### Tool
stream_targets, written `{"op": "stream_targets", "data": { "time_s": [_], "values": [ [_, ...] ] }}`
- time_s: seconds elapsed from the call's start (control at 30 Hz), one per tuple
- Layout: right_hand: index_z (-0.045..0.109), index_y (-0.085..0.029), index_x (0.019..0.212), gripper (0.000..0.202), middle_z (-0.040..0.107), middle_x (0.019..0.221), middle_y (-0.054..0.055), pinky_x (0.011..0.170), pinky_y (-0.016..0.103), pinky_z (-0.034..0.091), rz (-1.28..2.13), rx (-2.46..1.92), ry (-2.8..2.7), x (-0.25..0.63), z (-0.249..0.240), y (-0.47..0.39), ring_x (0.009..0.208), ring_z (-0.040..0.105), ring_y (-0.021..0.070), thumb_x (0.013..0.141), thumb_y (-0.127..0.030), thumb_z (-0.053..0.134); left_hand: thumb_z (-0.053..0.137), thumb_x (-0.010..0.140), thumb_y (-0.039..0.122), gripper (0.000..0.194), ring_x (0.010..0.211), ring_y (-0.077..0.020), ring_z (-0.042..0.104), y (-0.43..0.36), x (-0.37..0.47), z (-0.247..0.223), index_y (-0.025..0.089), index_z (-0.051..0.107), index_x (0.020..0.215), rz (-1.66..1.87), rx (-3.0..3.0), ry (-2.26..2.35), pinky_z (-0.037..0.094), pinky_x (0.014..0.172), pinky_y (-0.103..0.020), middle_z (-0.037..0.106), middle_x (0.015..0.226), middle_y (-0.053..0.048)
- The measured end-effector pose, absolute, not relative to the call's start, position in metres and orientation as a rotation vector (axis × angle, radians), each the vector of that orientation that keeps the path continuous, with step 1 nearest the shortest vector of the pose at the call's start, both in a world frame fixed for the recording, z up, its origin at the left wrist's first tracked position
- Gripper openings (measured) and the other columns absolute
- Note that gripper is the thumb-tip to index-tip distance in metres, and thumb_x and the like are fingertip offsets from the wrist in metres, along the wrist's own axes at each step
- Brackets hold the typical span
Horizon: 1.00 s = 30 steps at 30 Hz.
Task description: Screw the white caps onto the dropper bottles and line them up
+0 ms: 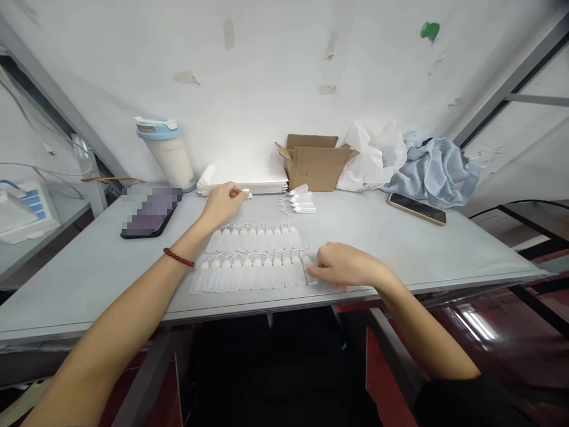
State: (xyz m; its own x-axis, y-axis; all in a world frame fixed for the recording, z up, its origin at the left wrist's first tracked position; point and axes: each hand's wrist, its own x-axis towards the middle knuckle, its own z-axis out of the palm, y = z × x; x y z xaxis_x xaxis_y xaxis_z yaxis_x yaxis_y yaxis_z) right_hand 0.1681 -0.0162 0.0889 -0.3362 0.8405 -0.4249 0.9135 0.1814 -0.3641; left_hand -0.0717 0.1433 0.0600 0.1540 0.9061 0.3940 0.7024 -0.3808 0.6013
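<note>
Front row of translucent strung tags (249, 277) laid out on the table (382, 232); half-curled right hand (349, 265) touches its end, grip unclear. Beyond: a shorter laid-out row (255, 239); left hand (223, 204) pinching a small white piece (248, 193); loose bunch of tags (304, 201), not lined up.

The left hand (222, 204) pinched a small white piece (247, 193) near a flat white stack (249, 177). The right hand (349, 265) touched the rightmost translucent white, string-looped tag (309, 271) in the near row. An open brown cardboard box (316, 170) stood on the flat grey table's (368, 228) far side.
</note>
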Motion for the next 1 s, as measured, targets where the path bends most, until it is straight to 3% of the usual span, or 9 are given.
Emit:
{"op": "stream_targets", "data": {
  "time_s": [0.13, 0.47, 0.63, 0.77, 0.87, 1.0],
  "values": [
    [0.042, -0.019, 0.041, 0.044, 0.056, 0.041, 0.004, 0.048, 0.027, 0.036, -0.745, 1.892, 2.265, 0.171, 0.084, -0.021, 0.036, 0.049, 0.0121, 0.082, -0.033, 0.048, 0.054, 0.076, 0.04, 0.028, 0.071, -0.0187, 0.06, 0.139, -0.069, 0.062, 0.015, 0.066, 0.074, 1.067, 2.082, 1.513, 0.044, 0.066, -0.026, 0.07, 0.074, -0.006],
    [0.045, -0.018, 0.039, 0.042, 0.056, 0.04, 0.003, 0.046, 0.026, 0.036, -0.856, 2.109, 2.237, 0.201, 0.08, -0.022, 0.036, 0.05, 0.0121, 0.077, -0.034, 0.055, 0.06, 0.073, 0.039, 0.025, 0.064, -0.016, 0.056, 0.131, -0.062, 0.066, 0.016, 0.062, 0.062, 1.033, 1.859, 1.341, 0.04, 0.06, -0.026, 0.065, 0.065, -0.002],
    [0.057, -0.015, 0.048, 0.039, 0.06, 0.047, 0.003, 0.044, 0.023, 0.036, -1.199, 2.155, 2.504, 0.212, 0.102, 0.015, 0.037, 0.048, 0.0092, 0.08, -0.037, 0.054, 0.065, 0.072, 0.038, 0.023, 0.065, -0.0144, 0.054, 0.111, -0.05, 0.078, 0.015, 0.065, 0.069, 0.99, 1.358, 0.941, 0.038, 0.056, -0.024, 0.062, 0.069, -0.003],
    [0.066, -0.013, 0.064, 0.031, 0.07, 0.068, 0.007, 0.044, 0.021, 0.037, -1.695, 1.871, 2.891, 0.188, 0.108, 0.061, 0.046, 0.055, 0.0094, 0.08, -0.038, 0.055, 0.067, 0.076, 0.04, 0.024, 0.068, -0.0143, 0.053, 0.099, -0.04, 0.08, 0.016, 0.067, 0.077, 0.91, 1.197, 0.796, 0.038, 0.056, -0.024, 0.059, 0.075, -0.004],
    [0.069, -0.011, 0.071, 0.026, 0.071, 0.073, 0.008, 0.043, 0.021, 0.04, -2.105, 1.567, 2.818, 0.167, 0.096, 0.085, 0.049, 0.061, 0.0121, 0.07, -0.038, 0.066, 0.068, 0.078, 0.04, 0.022, 0.072, -0.0143, 0.054, 0.097, -0.036, 0.079, 0.018, 0.067, 0.082, 0.939, 1.142, 0.731, 0.04, 0.059, -0.024, 0.059, 0.077, -0.003],
    [0.067, -0.012, 0.067, 0.022, 0.071, 0.072, 0.007, 0.041, 0.02, 0.041, -2.424, 1.444, 2.69, 0.151, 0.08, 0.087, 0.047, 0.061, 0.0111, 0.07, -0.034, 0.064, 0.068, 0.077, 0.04, 0.021, 0.068, -0.0153, 0.055, 0.094, -0.031, 0.078, 0.019, 0.064, 0.077, 0.94, 1.181, 0.632, 0.043, 0.061, -0.027, 0.06, 0.075, -0.002]
  ]
}}
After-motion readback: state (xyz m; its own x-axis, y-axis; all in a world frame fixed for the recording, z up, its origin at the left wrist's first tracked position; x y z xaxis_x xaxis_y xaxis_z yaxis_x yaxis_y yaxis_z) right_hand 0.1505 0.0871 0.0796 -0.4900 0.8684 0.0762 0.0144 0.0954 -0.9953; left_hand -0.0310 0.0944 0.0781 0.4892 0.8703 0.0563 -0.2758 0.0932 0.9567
